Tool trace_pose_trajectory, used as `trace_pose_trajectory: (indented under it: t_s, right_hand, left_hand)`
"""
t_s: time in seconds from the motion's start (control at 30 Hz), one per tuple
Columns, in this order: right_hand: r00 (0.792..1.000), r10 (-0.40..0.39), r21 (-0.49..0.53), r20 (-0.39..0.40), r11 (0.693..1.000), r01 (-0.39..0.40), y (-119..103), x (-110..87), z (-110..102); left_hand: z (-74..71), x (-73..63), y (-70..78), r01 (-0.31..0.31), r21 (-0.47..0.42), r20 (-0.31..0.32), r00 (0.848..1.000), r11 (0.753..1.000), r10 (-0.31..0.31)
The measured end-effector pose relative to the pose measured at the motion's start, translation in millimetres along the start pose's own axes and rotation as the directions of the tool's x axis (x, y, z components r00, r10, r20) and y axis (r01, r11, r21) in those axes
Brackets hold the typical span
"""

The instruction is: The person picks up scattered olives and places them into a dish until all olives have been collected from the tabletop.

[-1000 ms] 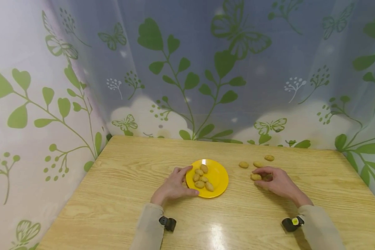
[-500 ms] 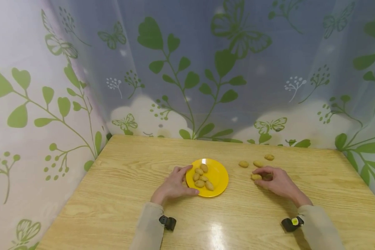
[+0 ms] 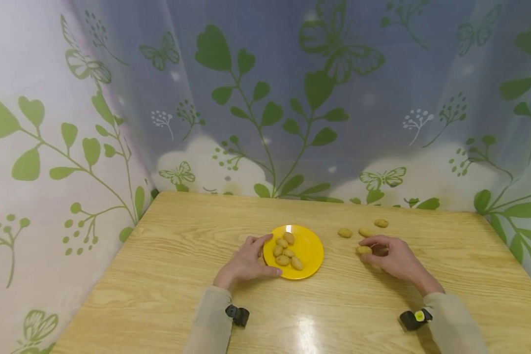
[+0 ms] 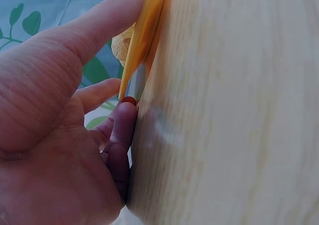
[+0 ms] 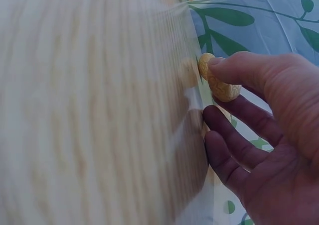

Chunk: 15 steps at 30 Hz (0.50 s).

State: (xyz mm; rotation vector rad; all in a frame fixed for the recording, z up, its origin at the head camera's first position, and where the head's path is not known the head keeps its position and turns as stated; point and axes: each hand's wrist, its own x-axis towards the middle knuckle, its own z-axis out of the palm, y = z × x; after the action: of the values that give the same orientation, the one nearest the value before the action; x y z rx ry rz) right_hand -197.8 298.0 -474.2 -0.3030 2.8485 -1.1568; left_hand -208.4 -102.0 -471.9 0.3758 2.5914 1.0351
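I wear long sleeves in a plain, pale beige – the left sleeve [image 3: 209, 322] and the right sleeve [image 3: 457, 324] look alike, in smooth cloth. By the left cuff [image 3: 218, 296] sits a small, blocky black camera [image 3: 241, 317] on a dark mount [image 3: 231, 311]. Its black partner [image 3: 408, 321] sits by the right cuff [image 3: 435, 297] – that one bears a bright yellow patch [image 3: 420, 315]. My left hand [image 3: 245, 263] and right hand [image 3: 397, 259] are bare.

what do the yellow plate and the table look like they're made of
Yellow plate: probably glossy plastic, with even colour and a bright highlight near its far edge, though glazed ceramic is possible. Table: wood or printed laminate, smooth and shiny, given its grain lines and glare.
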Motion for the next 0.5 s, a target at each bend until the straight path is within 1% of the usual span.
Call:
trace_pose_trajectory:
  t_s: [0.27,0.5]
  right_hand:
    - [1.0,0.006,0.01,0.0,1.0,-0.006,-2.3,-3.2,0.0]
    - [0.999,-0.025,0.001,-0.022,1.0,0.025,-4.0,-6.5,3.4]
  left_hand:
    - [-0.2,-0.6,0.0,-0.007,-0.004,-0.001,1.0,1.0,0.007]
    - [-0.5,-0.5,0.1,-0.007,0.001,-0.003,1.0,1.0,0.007]
